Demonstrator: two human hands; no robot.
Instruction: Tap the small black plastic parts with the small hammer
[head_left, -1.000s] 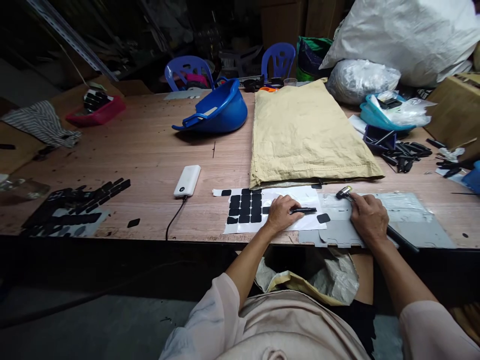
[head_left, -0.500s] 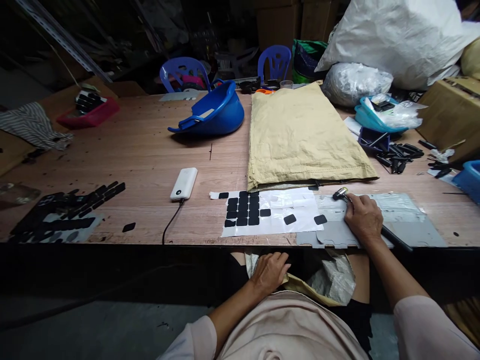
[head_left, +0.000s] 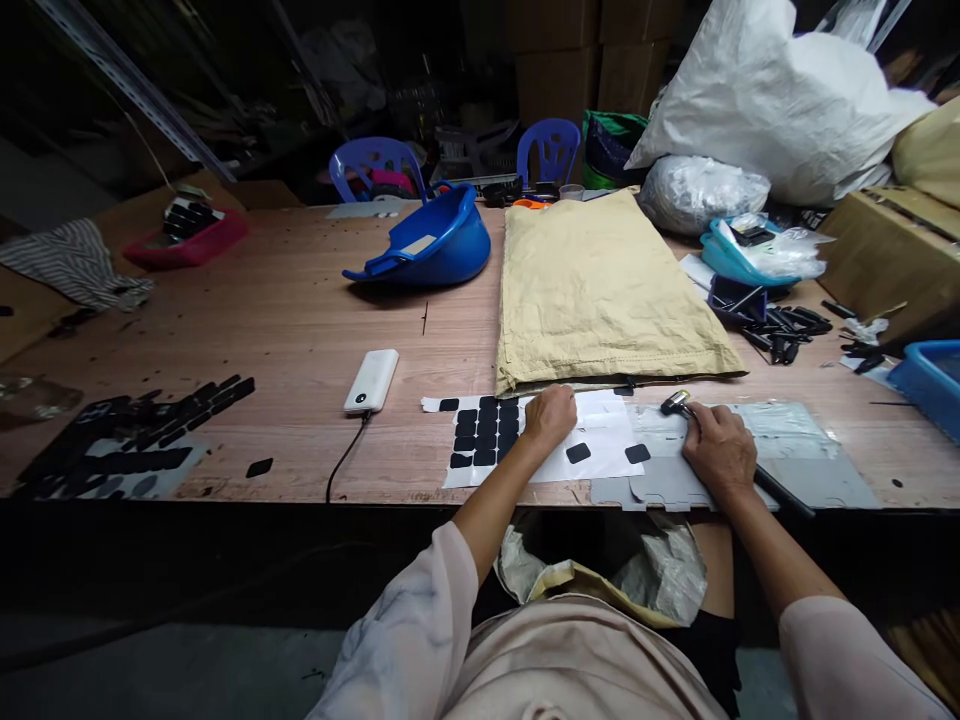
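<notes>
My left hand (head_left: 551,418) is closed over the white sheet (head_left: 600,410), just below the front edge of the cream sack (head_left: 607,290); what its fingers hold, if anything, is hidden. Rounded black pieces (head_left: 486,430) lie in rows on the sheet beside that hand, and two loose ones (head_left: 578,453) are to its right. My right hand (head_left: 720,450) is wrapped round a black-handled tool (head_left: 784,490) with a metal head, resting on the grey and clear plastic sheet (head_left: 810,460). In my lap an open sack (head_left: 667,570) shows its pale lining.
A white power bank (head_left: 372,380) with a cable lies left of the sheet. Behind are a tilted blue basin (head_left: 442,240) and a red tray (head_left: 187,245). Black parts (head_left: 787,325), a teal bowl (head_left: 757,262) and a cardboard box (head_left: 892,260) stand at right.
My left hand has moved up from the lap sack to the white sheet and closed. My right hand stays round the tool. The view has tilted slightly.
</notes>
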